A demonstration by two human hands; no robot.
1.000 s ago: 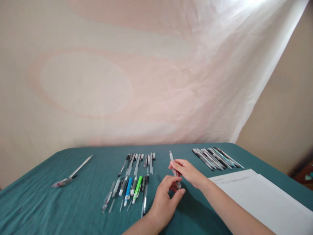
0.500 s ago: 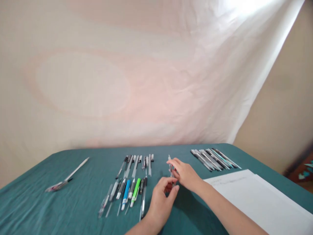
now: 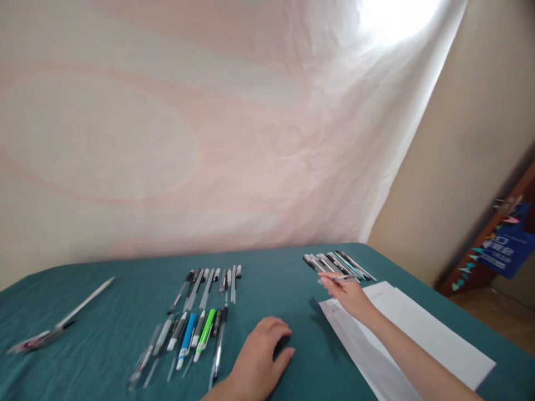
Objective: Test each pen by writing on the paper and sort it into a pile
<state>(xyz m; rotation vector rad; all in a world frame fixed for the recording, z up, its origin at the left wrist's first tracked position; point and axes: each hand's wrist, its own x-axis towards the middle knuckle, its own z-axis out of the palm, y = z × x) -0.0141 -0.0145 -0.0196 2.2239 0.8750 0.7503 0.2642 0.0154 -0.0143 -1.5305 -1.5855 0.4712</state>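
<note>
A slim clear pen (image 3: 345, 278) is pinched in my right hand (image 3: 349, 295), which hovers over the far left corner of the white paper (image 3: 422, 326). My left hand (image 3: 265, 353) is over the green cloth with its thumb and fingers apart and nothing between them. Just left of it lie pen parts in a row, including a green barrel (image 3: 205, 334), a blue barrel (image 3: 186, 341) and a clear one with a dark end (image 3: 218, 345). Faint marks show at the paper's far edge.
Behind that row are several clear pen tubes and caps (image 3: 208, 287). A bundle of several dark and grey pens (image 3: 334, 262) lies at the back right. A long white stick-like item (image 3: 86, 301) rests at the left. A pale curtain (image 3: 251, 139) hangs behind the table.
My right hand has left my left hand and carried the pen right, over the paper. My left hand has let go of the pen. The view has turned to the right.
</note>
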